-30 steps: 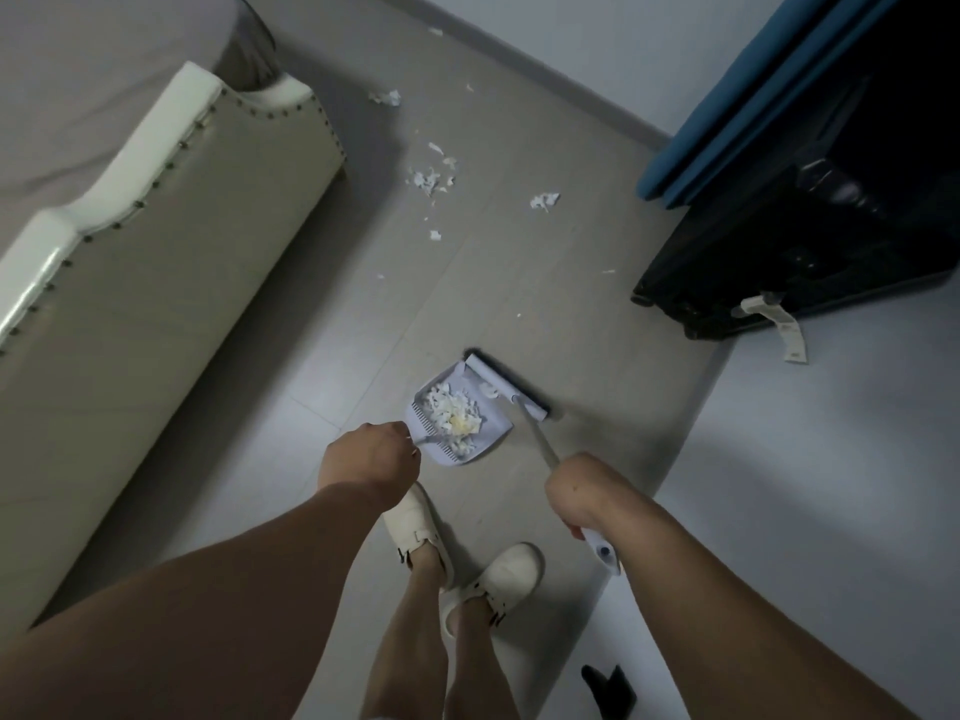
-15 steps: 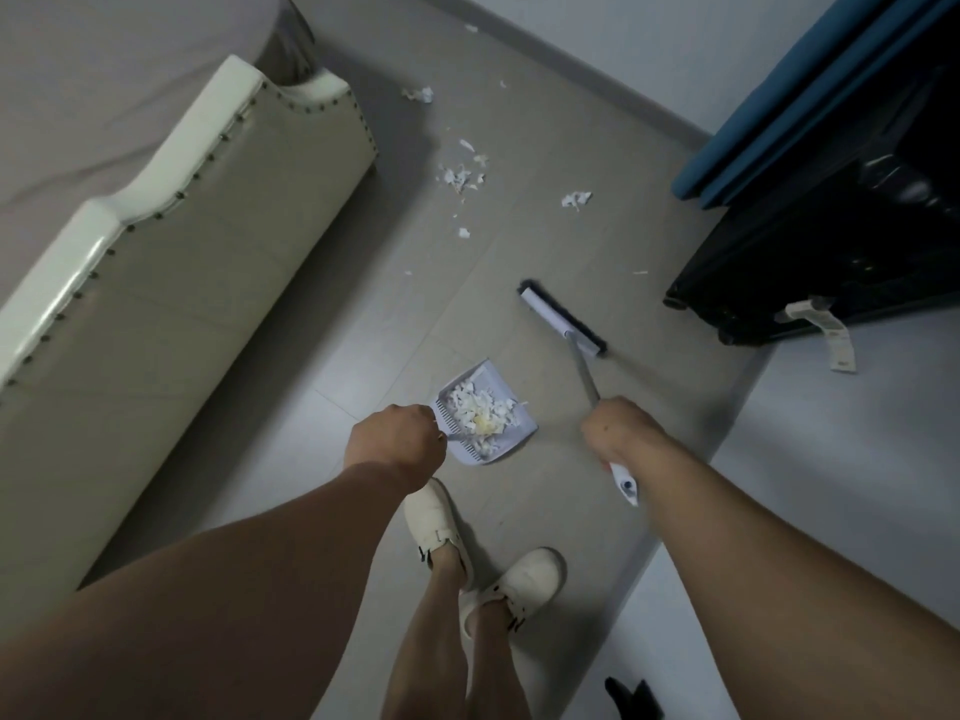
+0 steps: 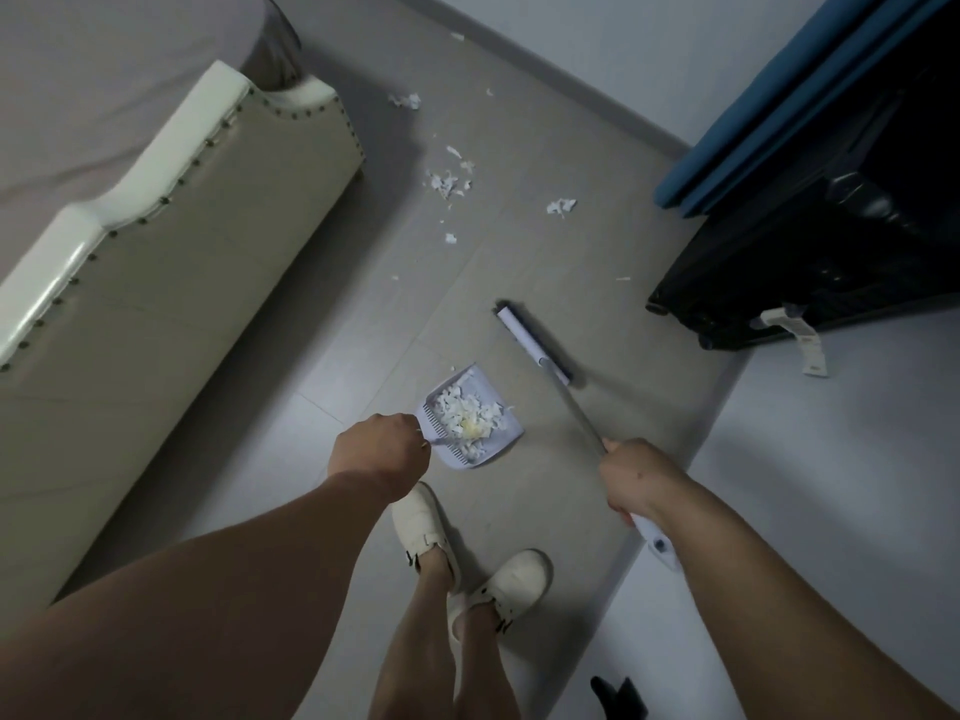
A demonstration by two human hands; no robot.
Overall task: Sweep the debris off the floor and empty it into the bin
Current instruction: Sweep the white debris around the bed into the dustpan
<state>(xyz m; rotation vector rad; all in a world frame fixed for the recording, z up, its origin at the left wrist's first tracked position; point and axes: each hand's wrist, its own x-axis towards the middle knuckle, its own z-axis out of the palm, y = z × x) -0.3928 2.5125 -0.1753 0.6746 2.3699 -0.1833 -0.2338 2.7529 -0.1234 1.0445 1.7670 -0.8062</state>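
Light, loose paper scraps [image 3: 470, 415] heaped in dustpan [image 3: 503, 443], best kept level by left hand [image 3: 378, 454] gripping its handle; right hand [image 3: 636, 478] clasping stiff broom [image 3: 535, 345] shaft mid-length.

Grey plank floor [image 3: 291, 324], cream studded sofa [image 3: 171, 241], pale wall [image 3: 649, 49], blue curtain [image 3: 810, 101], black cabinet [image 3: 841, 241]

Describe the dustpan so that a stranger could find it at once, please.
Start at the cream studded bed frame on the left, then cross the grey floor towards the person's white shoes. Just ahead of them the left hand holds the pale lilac dustpan, the only thing heaped with white paper scraps.
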